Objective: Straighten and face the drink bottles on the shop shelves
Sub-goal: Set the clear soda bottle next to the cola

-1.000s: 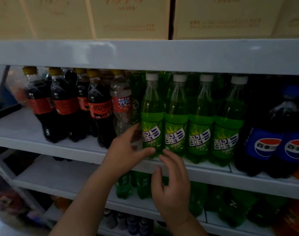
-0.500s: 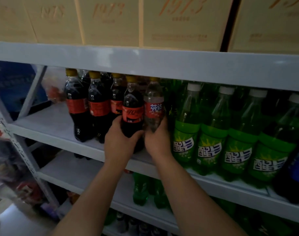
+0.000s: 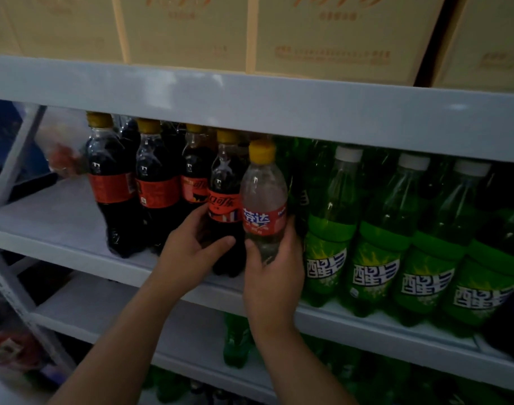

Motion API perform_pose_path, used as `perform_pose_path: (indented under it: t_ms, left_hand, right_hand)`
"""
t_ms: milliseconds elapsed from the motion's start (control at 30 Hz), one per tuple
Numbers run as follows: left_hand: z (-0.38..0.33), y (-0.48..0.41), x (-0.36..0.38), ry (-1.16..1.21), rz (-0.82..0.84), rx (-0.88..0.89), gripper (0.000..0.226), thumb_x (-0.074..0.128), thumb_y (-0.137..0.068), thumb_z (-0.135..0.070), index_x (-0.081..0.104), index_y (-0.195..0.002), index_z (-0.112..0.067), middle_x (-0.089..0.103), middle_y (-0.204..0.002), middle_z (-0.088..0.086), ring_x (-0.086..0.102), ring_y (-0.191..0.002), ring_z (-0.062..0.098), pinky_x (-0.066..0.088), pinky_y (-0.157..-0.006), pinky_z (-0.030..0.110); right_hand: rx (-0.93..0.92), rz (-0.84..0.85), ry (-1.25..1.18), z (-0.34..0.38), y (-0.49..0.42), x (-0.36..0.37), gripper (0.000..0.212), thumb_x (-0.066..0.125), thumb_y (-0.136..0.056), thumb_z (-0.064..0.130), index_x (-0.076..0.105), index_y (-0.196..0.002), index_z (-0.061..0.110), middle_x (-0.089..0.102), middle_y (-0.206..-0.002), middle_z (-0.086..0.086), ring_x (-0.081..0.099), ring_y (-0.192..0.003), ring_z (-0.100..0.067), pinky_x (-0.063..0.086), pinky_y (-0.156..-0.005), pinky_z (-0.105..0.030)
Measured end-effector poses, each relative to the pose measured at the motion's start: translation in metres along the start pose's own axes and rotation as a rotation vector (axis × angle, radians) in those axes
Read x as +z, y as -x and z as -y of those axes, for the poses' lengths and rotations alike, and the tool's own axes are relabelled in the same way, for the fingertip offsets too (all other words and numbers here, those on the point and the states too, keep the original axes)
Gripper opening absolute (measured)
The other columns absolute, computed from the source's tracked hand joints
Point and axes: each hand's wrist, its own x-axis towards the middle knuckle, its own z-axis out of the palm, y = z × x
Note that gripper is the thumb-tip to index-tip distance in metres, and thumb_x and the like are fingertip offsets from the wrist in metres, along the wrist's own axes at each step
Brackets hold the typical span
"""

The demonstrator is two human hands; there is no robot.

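Cola bottle gripped by left hand, clear bottle by right hand; both upright, labels outward

Left hand, cola; right hand, clear bottle

The scene was dim, with a cool, bluish cast. The brightest part lay above the fingers: pale boxes and a grey shelf edge carrying soft patches of sheen. Within the fingers, the labels of a cola bottle and a clear bottle read sharply, with small glints on the plastic. Below the fingers the lower shelves sank into deep shadow. Far left of the fingers a bag was smeared and out of focus. Right of the fingers the green bottles darkened toward the frame edge. Shelf lines slanted and bowed with wide-angle distortion.
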Motion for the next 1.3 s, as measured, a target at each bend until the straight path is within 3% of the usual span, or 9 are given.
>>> perform_pose_path:
  t_ms: [133,233,400,500,667,800,1000,1167,1300]
  left_hand:
    - [0.004,0.002,0.004,0.035,-0.025,0.023,0.066,0.075,-0.072,-0.033,0.05,-0.133,-0.024,0.065,-0.117,-0.015,0.059,-0.112,0.002,0.051,-0.093,0.027]
    - [0.006,0.004,0.004,0.026,-0.054,0.044,0.067,0.077,-0.07,-0.038,0.05,-0.131,-0.033,0.064,-0.117,-0.021,0.06,-0.11,0.0,0.05,-0.091,0.021]
    - [0.006,0.005,0.005,0.005,-0.097,0.079,0.063,0.082,-0.068,-0.037,0.052,-0.12,-0.053,0.065,-0.113,-0.023,0.061,-0.106,-0.001,0.049,-0.084,0.013]
    - [0.005,0.004,0.004,0.011,-0.091,0.103,0.065,0.084,-0.064,-0.039,0.052,-0.119,-0.053,0.066,-0.11,-0.024,0.062,-0.104,-0.002,0.048,-0.08,0.01]
    - [0.011,-0.004,0.004,-0.005,-0.057,0.172,0.065,0.079,-0.059,-0.05,0.05,-0.116,-0.059,0.064,-0.107,-0.032,0.062,-0.099,-0.008,0.046,-0.077,0.006]
    - [0.021,-0.01,0.002,-0.015,-0.009,0.215,0.067,0.077,-0.057,-0.057,0.047,-0.117,-0.058,0.059,-0.109,-0.038,0.059,-0.096,-0.014,0.043,-0.076,0.001]
    - [0.027,-0.009,-0.007,-0.023,0.039,0.201,0.069,0.071,-0.059,-0.068,0.033,-0.117,-0.07,0.049,-0.108,-0.05,0.053,-0.1,-0.019,0.042,-0.073,-0.001]
    - [0.03,-0.002,-0.009,-0.034,0.139,0.21,0.082,0.069,-0.067,-0.061,0.03,-0.138,-0.049,0.049,-0.115,-0.042,0.05,-0.109,-0.016,0.036,-0.082,-0.004]
    - [0.029,0.002,-0.009,-0.035,0.148,0.222,0.082,0.07,-0.071,-0.056,0.03,-0.141,-0.043,0.052,-0.114,-0.036,0.049,-0.105,-0.022,0.035,-0.081,-0.004]
  right_hand:
    - [0.021,-0.043,0.103,0.0,-0.001,0.001,0.078,0.07,-0.082,0.038,0.031,-0.147,0.019,0.054,-0.137,-0.003,0.053,-0.122,-0.021,0.042,-0.093,-0.029]
    - [-0.033,-0.071,0.166,0.003,-0.001,0.0,0.079,0.066,-0.084,0.044,0.027,-0.147,0.017,0.054,-0.136,-0.007,0.055,-0.119,-0.023,0.046,-0.087,-0.03]
    - [-0.095,-0.074,0.122,0.005,-0.001,0.0,0.078,0.061,-0.088,0.042,0.021,-0.148,0.013,0.042,-0.145,-0.007,0.038,-0.132,-0.016,0.033,-0.101,-0.026]
    - [-0.108,-0.093,0.14,0.011,0.0,0.0,0.073,0.05,-0.092,0.044,0.012,-0.149,0.019,0.034,-0.149,-0.006,0.028,-0.135,-0.012,0.028,-0.104,-0.024]
    - [-0.093,-0.109,0.207,0.013,-0.004,-0.001,0.077,0.049,-0.09,0.039,-0.001,-0.148,0.038,0.029,-0.152,0.001,0.027,-0.135,-0.009,0.021,-0.105,-0.024]
    - [-0.07,-0.12,0.26,0.017,-0.005,-0.001,0.078,0.048,-0.091,0.041,-0.005,-0.148,0.045,0.028,-0.153,0.006,0.028,-0.136,-0.008,0.028,-0.104,-0.023]
    - [0.071,-0.093,0.231,0.026,0.009,0.002,0.077,0.065,-0.086,0.036,0.021,-0.15,0.029,0.047,-0.142,0.005,0.048,-0.126,-0.01,0.048,-0.097,-0.038]
    - [0.166,-0.12,0.345,0.022,0.027,0.01,0.075,0.068,-0.08,0.044,0.032,-0.144,0.03,0.061,-0.122,0.009,0.06,-0.105,-0.01,0.052,-0.081,-0.031]
    - [0.164,-0.179,0.362,0.021,0.031,0.016,0.063,0.067,-0.084,0.039,0.04,-0.14,0.027,0.065,-0.114,0.007,0.063,-0.097,-0.012,0.053,-0.078,-0.032]
